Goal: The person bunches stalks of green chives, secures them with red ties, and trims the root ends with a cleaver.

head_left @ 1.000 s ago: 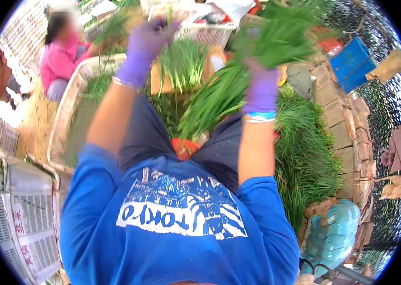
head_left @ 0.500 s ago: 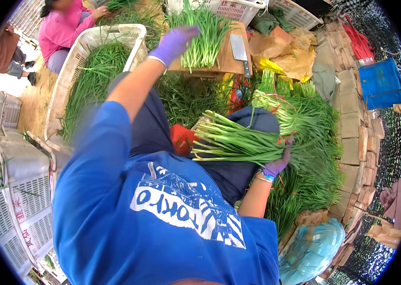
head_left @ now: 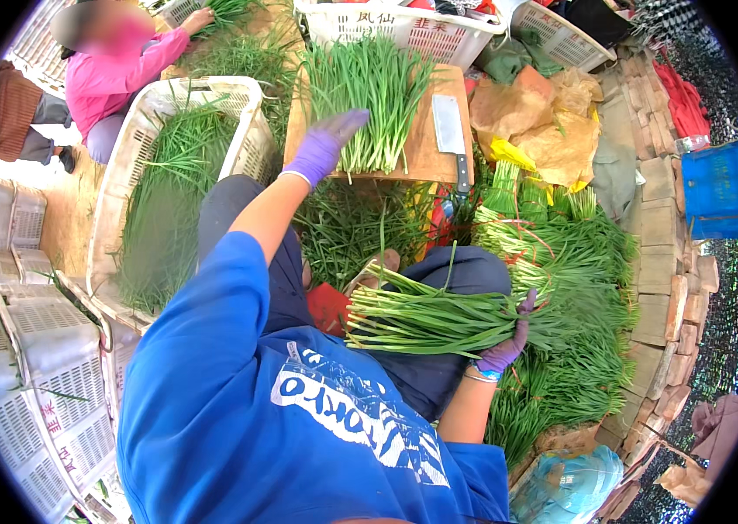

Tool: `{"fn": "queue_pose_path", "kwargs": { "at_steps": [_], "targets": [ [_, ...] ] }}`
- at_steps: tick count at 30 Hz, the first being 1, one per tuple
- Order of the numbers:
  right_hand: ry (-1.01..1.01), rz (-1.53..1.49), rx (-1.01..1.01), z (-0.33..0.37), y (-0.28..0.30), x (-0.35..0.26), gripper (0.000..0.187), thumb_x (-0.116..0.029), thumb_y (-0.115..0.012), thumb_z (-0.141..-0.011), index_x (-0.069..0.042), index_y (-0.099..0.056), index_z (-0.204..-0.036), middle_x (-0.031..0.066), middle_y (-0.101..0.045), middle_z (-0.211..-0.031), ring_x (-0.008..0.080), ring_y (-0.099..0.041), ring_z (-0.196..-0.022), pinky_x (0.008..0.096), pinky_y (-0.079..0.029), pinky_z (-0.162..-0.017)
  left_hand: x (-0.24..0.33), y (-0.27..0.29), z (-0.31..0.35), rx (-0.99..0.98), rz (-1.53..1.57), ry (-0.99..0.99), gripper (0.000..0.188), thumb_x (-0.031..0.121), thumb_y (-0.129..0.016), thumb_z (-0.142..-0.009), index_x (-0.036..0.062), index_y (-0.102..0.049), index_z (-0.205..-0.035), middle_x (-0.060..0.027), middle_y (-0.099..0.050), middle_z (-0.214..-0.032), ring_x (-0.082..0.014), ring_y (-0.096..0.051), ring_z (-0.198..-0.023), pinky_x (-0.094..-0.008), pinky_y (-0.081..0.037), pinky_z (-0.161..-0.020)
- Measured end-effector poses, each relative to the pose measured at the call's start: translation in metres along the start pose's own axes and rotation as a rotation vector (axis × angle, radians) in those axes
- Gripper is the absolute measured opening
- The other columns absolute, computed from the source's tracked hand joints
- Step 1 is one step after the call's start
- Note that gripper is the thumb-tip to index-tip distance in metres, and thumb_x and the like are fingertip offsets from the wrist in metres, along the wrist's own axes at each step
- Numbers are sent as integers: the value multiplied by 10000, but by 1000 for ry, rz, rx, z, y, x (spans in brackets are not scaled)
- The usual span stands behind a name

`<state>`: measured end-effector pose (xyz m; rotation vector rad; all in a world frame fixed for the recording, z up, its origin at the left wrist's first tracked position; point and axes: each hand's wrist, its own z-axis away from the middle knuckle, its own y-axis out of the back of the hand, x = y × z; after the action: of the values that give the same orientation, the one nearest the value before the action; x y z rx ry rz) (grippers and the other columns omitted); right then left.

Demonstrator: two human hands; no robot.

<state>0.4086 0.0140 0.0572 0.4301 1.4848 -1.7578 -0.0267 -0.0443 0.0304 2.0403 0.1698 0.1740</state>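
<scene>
My left hand (head_left: 330, 144), in a purple glove, reaches over the wooden board (head_left: 299, 131). Its fingers are stretched out at the left side of a loose pile of garlic chives (head_left: 378, 113), whose pale stem ends point toward me. My right hand (head_left: 506, 345), gloved too, is closed around the leafy end of a bunch of garlic chives (head_left: 439, 314). That bunch lies across my right thigh, with its pale stems pointing left. Part of the right hand is hidden by the leaves. A cleaver (head_left: 449, 131) rests on the right side of the board.
To the left stands a white crate (head_left: 251, 144) of loose greens. Tied chive bundles (head_left: 570, 253) are heaped at the right beside a brick edge (head_left: 653, 253). A person in pink (head_left: 120, 83) crouches at the far left. Stacked crates (head_left: 55, 349) and a blue bucket (head_left: 718, 188) flank me.
My left hand has come back toward me, from beside the leaves to near the stem ends of the pile. My right hand still holds its bunch on the thigh. The whole view has shifted slightly.
</scene>
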Motion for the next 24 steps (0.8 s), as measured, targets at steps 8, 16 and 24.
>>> {"fn": "queue_pose_path", "kwargs": {
  "at_steps": [8, 16, 24],
  "targets": [
    [-14, -70, -23, 3, -16, 2, 554, -99, -491, -807, -87, -301, -1327, 4, -545, -939, 129, -531, -834, 313, -466, -753, -88, -92, 43, -32, 728, 1376, 347, 179, -609, -718, -19, -566, -1000, -110, -607, -783, -208, -589, -647, -292, -462, -606],
    [-11, -83, -14, 3, -6, -6, 538, -61, -477, -816, -81, -304, -1324, 17, -534, -939, 129, -530, -813, 291, -472, -734, -90, -131, 51, -117, 896, 1156, 167, 40, -600, -727, -4, -566, -884, -68, -609, -715, -124, -563, -550, -216, -445, -485],
    [-64, 20, 62, 0, -14, 1, 474, -135, -497, -817, -151, -404, -1281, 42, -560, -842, 138, -538, -727, 315, -471, -685, -124, -139, 70, -526, 261, 839, 255, 244, -511, -770, 25, -619, -848, -154, -608, -869, -286, -583, -804, -334, -465, -687]
  ]
}}
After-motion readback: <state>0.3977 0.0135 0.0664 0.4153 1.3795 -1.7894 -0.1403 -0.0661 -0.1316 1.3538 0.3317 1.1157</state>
